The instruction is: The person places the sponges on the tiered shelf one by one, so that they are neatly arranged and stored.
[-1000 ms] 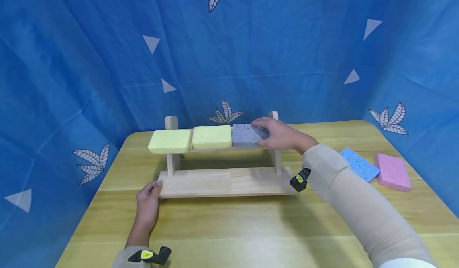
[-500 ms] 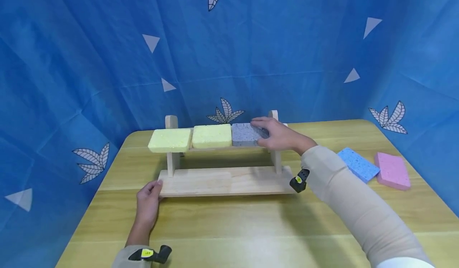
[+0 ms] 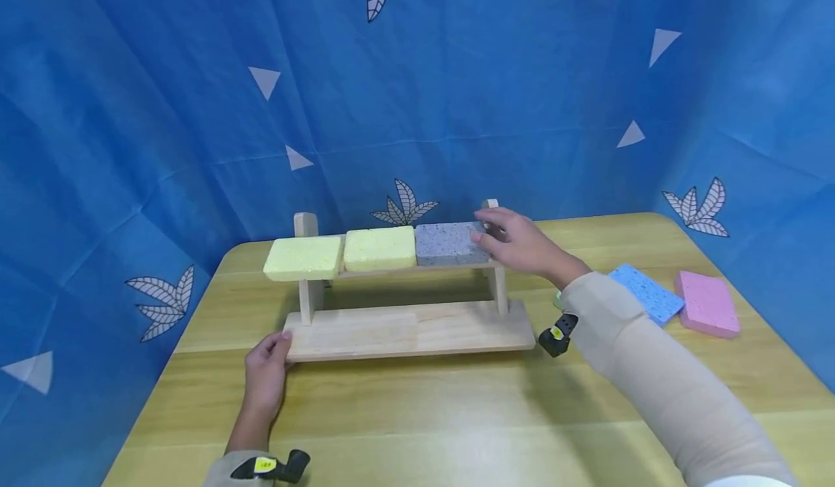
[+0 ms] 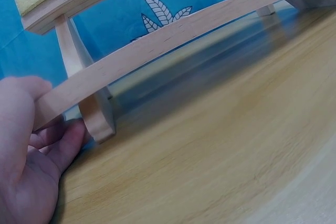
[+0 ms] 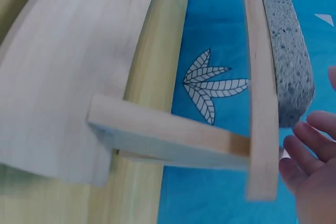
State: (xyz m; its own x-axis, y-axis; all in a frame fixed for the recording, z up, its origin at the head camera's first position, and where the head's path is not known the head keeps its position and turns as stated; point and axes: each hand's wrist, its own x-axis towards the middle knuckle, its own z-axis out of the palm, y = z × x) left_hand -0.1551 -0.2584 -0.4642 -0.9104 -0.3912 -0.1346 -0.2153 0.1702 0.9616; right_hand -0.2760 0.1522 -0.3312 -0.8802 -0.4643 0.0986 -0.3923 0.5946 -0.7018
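Note:
A two-tier wooden rack (image 3: 404,333) stands on the table. My left hand (image 3: 264,378) grips the left end of its lower board; in the left wrist view the thumb lies on top and curled fingers (image 4: 68,142) reach underneath. Three sponges lie in a row on the upper board: a yellow sponge (image 3: 303,258) sticking out past the left upright, a second yellow sponge (image 3: 380,248), and a speckled grey sponge (image 3: 449,243) at the right. Beside the grey sponge's right end is my right hand (image 3: 525,246), loosely bent; the right wrist view shows its fingers (image 5: 315,145) just off the sponge.
A speckled blue sponge (image 3: 647,293) and a pink sponge (image 3: 707,304) lie on the table (image 3: 417,414) at the right, close together. A bit of something green (image 3: 557,300) shows beside the right sleeve. Blue patterned cloth (image 3: 457,96) hangs behind and at both sides.
My right hand has come off the grey sponge and shifted slightly right, uncovering more of its end. The left hand still holds the rack. The head view has shifted a little.

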